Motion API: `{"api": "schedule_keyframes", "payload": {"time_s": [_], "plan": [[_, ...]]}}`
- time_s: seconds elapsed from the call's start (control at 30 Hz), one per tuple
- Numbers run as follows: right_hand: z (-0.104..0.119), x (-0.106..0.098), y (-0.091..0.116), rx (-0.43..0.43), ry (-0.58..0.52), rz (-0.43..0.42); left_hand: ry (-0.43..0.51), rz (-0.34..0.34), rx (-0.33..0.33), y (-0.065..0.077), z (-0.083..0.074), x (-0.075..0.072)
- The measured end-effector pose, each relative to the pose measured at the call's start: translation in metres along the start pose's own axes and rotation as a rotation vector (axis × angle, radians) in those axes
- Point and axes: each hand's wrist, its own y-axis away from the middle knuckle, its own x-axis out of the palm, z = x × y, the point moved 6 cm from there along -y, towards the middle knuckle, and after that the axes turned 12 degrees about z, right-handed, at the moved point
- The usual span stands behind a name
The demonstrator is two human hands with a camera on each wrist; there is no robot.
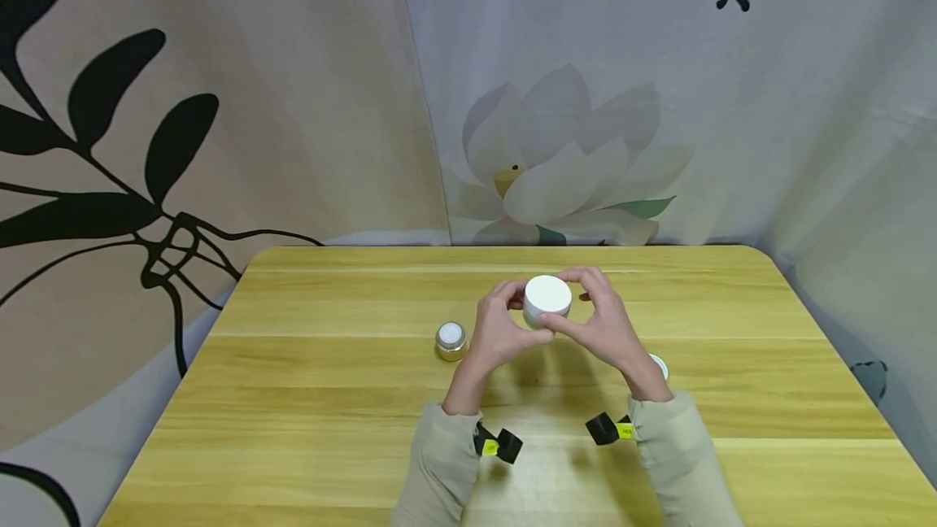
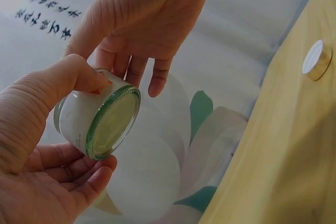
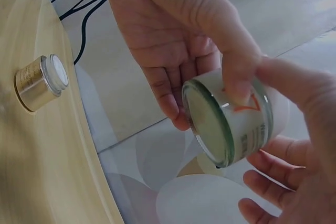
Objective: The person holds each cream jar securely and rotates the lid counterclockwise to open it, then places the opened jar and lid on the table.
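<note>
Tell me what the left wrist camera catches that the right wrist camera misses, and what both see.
Only the left wrist view shows a white round lid with a wooden-coloured rim lying on the light wooden table, and printed characters on the backdrop. Only the right wrist view shows the small gold jar with a white top and an orange mark on the held jar. Both show the white glass jar held off the table, its thick clear base facing the camera, gripped by the left hand and right hand.

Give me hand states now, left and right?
Left hand: grips the round white glass jar with white lid, thumb on its side.
Right hand: fingers curled round the same jar.
</note>
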Motion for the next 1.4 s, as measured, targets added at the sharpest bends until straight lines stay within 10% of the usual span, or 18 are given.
{"api": "schedule_keyframes", "payload": {"time_s": [0.5,1.4], "plan": [[0.039,-0.008,0.002,-0.049,-0.039,0.026,0.004,0.014,0.02,0.0,0.002,0.001],[0.005,-0.016,0.007,-0.09,-0.17,-0.114,-0.024,0.003,0.043,0.001,0.002,-0.001]]}}
